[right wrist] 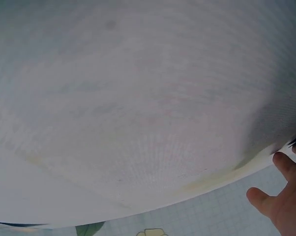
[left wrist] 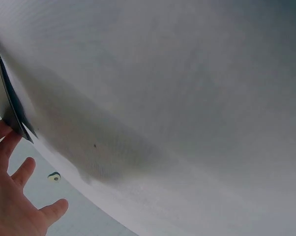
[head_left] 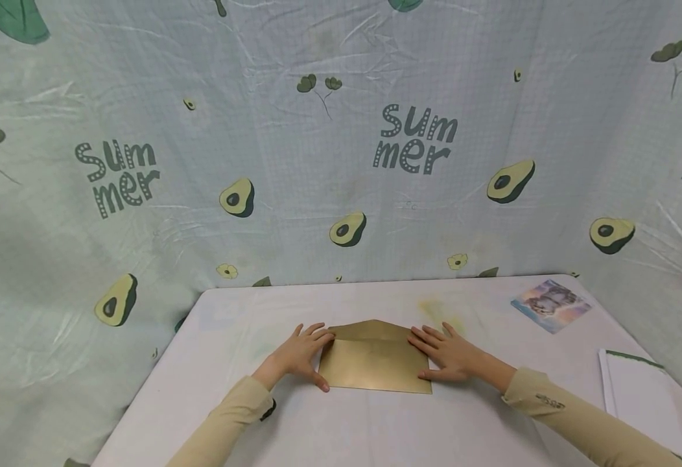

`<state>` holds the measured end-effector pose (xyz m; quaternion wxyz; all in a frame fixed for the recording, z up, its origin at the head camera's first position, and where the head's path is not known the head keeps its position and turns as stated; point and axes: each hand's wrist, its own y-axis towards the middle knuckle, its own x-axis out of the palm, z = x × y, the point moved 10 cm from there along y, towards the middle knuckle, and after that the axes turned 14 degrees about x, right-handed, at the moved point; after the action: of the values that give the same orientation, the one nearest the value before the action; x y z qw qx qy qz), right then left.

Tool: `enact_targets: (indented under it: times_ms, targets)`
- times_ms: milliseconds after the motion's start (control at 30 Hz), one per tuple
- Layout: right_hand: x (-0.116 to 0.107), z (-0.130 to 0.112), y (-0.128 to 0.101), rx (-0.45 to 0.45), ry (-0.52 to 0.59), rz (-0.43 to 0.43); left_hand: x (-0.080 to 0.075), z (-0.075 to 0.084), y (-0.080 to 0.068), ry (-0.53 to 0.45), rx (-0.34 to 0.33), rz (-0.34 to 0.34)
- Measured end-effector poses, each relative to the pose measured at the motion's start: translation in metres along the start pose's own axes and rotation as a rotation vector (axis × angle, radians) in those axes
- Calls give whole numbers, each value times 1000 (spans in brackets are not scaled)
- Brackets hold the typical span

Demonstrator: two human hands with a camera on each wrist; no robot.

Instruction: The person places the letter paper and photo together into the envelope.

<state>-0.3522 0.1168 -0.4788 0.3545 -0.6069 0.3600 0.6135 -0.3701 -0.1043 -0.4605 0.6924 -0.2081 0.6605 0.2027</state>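
A person sits at a white table (head_left: 376,428) backed by a pale cloth backdrop (head_left: 294,162) printed with avocados and the word "Summer". Both arms wear beige sleeves.

On the left, the left hand (head_left: 297,355) lies flat on the table with its fingers spread and nearly straight. The fingertips rest on the left edge of a gold envelope (head_left: 375,366), and the thumb reaches toward the envelope's lower left corner. Nothing is gripped; the hand only presses or steadies. In the left wrist view the same hand (left wrist: 13,196) shows open fingers touching the dark edge of the envelope (left wrist: 8,105), with the white tabletop (left wrist: 187,98) filling most of the picture.

The envelope lies flat near the middle of the table, between the two hands, close to the person. Its flap (head_left: 370,329) points away from the person; whether it lies fully flat or stands slightly raised cannot be told.

The right hand (head_left: 448,353) mirrors the left: fingers stretched out and relaxed, tips resting on the envelope's right edge, thumb along the lower right side, holding nothing. The right wrist view shows only a few fingers of it (right wrist: 283,206) at the corner of the picture.

Further right, well apart from the envelope, a small picture card (head_left: 550,305) lies near the far corner. A stack of white paper (head_left: 638,392) with a green edge lies at the table's right edge.
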Motion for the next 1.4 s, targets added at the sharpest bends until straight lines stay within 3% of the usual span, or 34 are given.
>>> enact_targets:
  times_ms: [200,433,733,1033,1400]
  targets:
    - [-2,3,-2,2,33,9,0,0,2,5,-8,-20]
    - [-16,10,-13,-26,11,114,0,0,3,-12,-8,-29]
    - [-32,32,-28,53,28,139,-2,-1,3,-29,-17,-18]
    - [-49,48,-53,41,20,249,-1,3,1,-35,-32,-12]
    - [-62,96,-88,125,-50,339,-2,2,2,-28,-32,0]
